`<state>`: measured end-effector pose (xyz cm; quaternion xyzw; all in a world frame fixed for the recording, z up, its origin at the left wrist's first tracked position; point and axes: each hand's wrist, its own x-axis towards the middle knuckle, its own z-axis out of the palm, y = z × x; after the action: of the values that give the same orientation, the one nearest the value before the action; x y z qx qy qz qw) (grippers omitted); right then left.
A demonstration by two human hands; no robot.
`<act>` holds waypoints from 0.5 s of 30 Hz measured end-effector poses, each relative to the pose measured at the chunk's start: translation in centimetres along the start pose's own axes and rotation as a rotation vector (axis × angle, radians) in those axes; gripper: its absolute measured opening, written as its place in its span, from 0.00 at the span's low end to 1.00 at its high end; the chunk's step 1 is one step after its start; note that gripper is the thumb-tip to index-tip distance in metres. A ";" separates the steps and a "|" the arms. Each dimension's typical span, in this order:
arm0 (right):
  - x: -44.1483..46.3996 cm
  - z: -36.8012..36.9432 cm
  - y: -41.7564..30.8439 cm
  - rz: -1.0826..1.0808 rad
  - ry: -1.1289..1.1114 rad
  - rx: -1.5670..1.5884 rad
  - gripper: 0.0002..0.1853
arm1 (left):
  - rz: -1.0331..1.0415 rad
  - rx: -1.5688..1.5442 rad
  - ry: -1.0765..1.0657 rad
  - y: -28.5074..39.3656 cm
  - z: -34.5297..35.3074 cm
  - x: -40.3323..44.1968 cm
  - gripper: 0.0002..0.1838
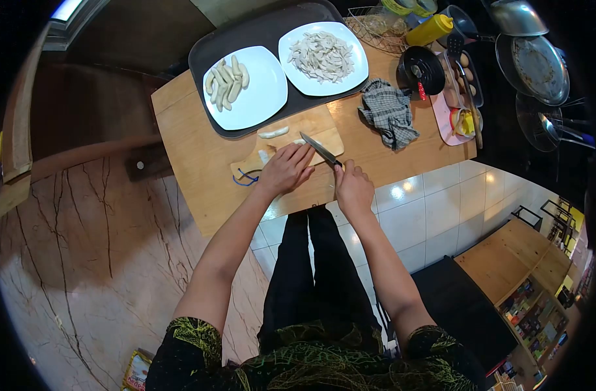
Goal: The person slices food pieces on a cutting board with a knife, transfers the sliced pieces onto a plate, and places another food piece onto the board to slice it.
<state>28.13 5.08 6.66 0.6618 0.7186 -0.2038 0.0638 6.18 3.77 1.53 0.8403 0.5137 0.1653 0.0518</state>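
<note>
On a wooden cutting board [324, 124], my left hand [287, 171] presses down on a pale peeled piece [299, 141] with its fingers together. My right hand [354, 189] grips the black handle of a knife [319, 148], whose blade points up and left beside my left fingertips. Another pale peeled piece [274, 133] lies on the board above my left hand. Behind the board, a white plate [262, 98] holds several whole peeled pieces, and a second white plate [298, 81] holds a heap of thin slices.
Both plates stand on a dark tray [210, 52]. To the right are a checkered cloth [390, 114], a black bowl [423, 68], a yellow bottle [430, 30], a wire basket [369, 29] and a pink tray [446, 127]. The table's [200, 189] front edge is near my body.
</note>
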 end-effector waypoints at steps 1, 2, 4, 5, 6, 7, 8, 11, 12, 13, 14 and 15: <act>0.2 0.1 -0.3 0.001 -0.002 0.000 0.20 | 0.005 0.000 0.008 0.0 0.0 0.0 0.30; 0.5 0.3 -0.6 -0.009 0.018 0.010 0.20 | 0.010 0.001 0.015 0.0 0.1 -0.1 0.30; 1.2 0.6 -1.3 -0.018 0.039 0.020 0.20 | 0.009 -0.006 0.017 -0.1 0.2 -0.1 0.30; 1.6 0.8 -1.5 -0.028 0.020 0.023 0.20 | 0.011 -0.014 0.018 -0.1 0.3 0.0 0.30; 1.7 0.9 -1.6 -0.038 0.000 0.025 0.20 | 0.013 -0.015 0.018 -0.1 0.3 0.0 0.30; 1.6 0.9 -1.5 -0.036 -0.001 0.026 0.20 | 0.007 -0.019 0.013 0.0 0.3 -0.1 0.30; 1.3 0.9 -1.2 -0.037 0.013 0.030 0.20 | 0.002 -0.022 0.009 -0.1 0.3 -0.1 0.30; 0.2 0.3 0.5 -0.032 0.018 0.027 0.18 | -0.010 -0.025 0.011 -0.1 0.4 -0.1 0.30; -0.2 0.1 1.3 -0.029 0.011 0.020 0.17 | -0.012 -0.022 0.010 -0.1 0.4 -0.1 0.30; -0.5 -0.2 2.1 -0.025 -0.019 0.027 0.16 | -0.009 -0.024 0.016 -0.2 0.4 0.0 0.30; -0.5 -0.3 2.2 -0.027 -0.023 0.027 0.16 | -0.006 -0.027 0.021 -0.1 0.4 -0.1 0.30; -0.6 -0.5 2.3 -0.040 -0.010 0.022 0.17 | -0.010 -0.030 0.019 -0.1 0.5 -0.2 0.30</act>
<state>30.55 4.77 6.87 0.6468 0.7292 -0.2162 0.0563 6.17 3.70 1.03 0.8354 0.5157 0.1806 0.0603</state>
